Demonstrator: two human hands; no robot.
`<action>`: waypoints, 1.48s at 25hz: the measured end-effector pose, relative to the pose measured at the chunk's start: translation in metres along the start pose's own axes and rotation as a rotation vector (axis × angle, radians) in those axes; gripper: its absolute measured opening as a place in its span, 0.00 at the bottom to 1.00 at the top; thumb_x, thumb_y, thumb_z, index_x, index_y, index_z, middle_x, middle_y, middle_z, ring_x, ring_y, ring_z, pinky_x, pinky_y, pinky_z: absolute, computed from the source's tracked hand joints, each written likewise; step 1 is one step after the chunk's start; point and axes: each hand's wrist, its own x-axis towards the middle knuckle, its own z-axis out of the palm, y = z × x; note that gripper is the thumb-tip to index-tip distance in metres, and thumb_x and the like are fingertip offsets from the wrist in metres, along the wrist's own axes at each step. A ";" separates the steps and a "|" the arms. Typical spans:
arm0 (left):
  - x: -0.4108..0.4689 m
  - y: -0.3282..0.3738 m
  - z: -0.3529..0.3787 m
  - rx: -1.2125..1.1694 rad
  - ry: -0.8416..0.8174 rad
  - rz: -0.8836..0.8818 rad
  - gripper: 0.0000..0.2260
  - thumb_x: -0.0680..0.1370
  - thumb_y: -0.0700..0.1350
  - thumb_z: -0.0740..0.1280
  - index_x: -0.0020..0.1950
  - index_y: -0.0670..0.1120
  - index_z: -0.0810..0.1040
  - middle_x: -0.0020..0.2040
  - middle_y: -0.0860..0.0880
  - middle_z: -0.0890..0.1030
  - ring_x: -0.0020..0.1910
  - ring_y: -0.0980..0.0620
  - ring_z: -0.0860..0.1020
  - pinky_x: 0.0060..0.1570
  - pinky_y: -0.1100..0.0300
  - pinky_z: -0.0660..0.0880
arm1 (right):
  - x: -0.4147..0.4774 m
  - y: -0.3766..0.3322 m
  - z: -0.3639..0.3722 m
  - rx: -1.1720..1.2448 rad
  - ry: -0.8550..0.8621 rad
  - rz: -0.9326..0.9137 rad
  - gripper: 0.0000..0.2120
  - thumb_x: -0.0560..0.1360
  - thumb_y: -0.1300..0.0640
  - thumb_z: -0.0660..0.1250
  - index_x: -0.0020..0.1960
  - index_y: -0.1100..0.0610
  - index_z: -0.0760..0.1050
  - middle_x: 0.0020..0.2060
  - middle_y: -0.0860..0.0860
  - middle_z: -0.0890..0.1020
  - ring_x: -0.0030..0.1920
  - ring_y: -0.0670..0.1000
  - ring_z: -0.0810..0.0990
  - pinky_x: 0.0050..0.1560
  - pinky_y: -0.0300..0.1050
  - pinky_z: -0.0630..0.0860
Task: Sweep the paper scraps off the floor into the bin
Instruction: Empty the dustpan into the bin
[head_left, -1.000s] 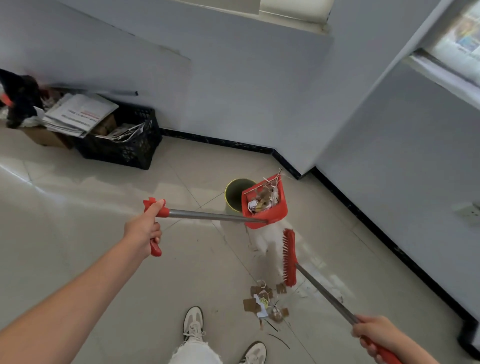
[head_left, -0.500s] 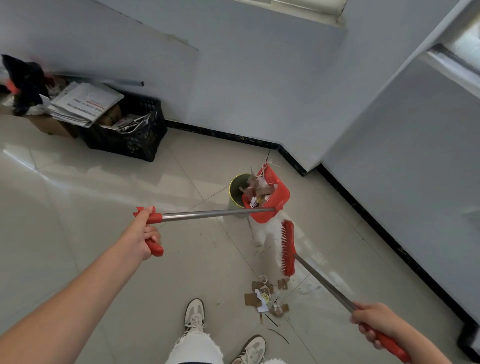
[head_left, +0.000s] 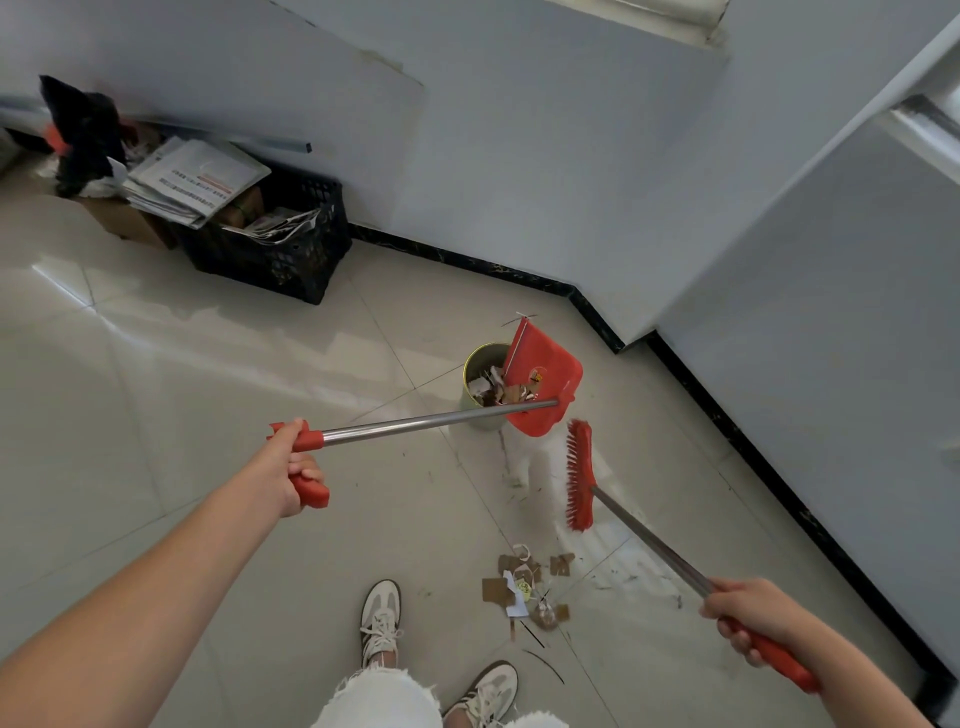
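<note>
Left hand (head_left: 291, 467): fingers curled tight round the red grip at the end of the dustpan's shaft, thumb laid on top by the collar, arm stretched forward.
Right hand (head_left: 748, 616): fingers wrapped close together round the broom handle, where bare metal meets the red sleeve.
Dustpan: red plastic dustpan (head_left: 543, 382) on a bare metal shaft, held off the floor and tipped steeply, its open side turned to the bin and overlapping the bin's right rim.
Bin: small yellow-green cylindrical bin (head_left: 480, 420), upright on the tile near the wall corner.
Scraps, tipped: torn white paper and brown cardboard scraps (head_left: 493, 387) lie in the bin's mouth, against the dustpan's lower edge.
Scraps, on the floor: a loose cluster of brown cardboard bits and white paper (head_left: 522, 590) lies on the tile just ahead of the right shoe, well apart from the bin.
Broom: red-bristled broom head (head_left: 579, 475) on a metal handle, bristles facing left, between the bin and the floor cluster; whether it touches the tile cannot be told.
Floor: glossy pale tile floor (head_left: 208, 374), with fine debris and a whitish smear beside the broom head.
Feet: two white lace-up sneakers (head_left: 382, 618) below frayed white trouser hems.
Background: black plastic lattice crate (head_left: 275, 254) against the wall, with folded newspapers (head_left: 197, 182) resting on its left rim.
</note>
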 end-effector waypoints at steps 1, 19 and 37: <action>0.003 0.000 -0.001 -0.007 0.000 -0.008 0.13 0.77 0.52 0.67 0.36 0.51 0.68 0.15 0.54 0.58 0.11 0.58 0.57 0.17 0.74 0.57 | 0.000 -0.002 -0.001 -0.002 0.003 -0.005 0.19 0.72 0.67 0.65 0.61 0.53 0.70 0.25 0.54 0.70 0.19 0.48 0.65 0.20 0.34 0.63; -0.002 -0.048 -0.010 -0.415 0.018 -0.313 0.21 0.79 0.42 0.61 0.30 0.50 0.55 0.13 0.51 0.57 0.10 0.54 0.59 0.19 0.70 0.69 | 0.001 -0.013 -0.007 0.057 0.023 -0.076 0.19 0.73 0.68 0.64 0.62 0.56 0.72 0.25 0.54 0.70 0.19 0.48 0.65 0.20 0.35 0.62; -0.149 -0.043 0.110 0.560 -0.335 0.459 0.15 0.77 0.53 0.68 0.38 0.47 0.69 0.20 0.54 0.58 0.16 0.57 0.57 0.18 0.68 0.57 | 0.018 0.047 -0.085 0.051 0.133 -0.136 0.24 0.72 0.69 0.65 0.67 0.61 0.71 0.25 0.56 0.71 0.18 0.49 0.66 0.21 0.36 0.65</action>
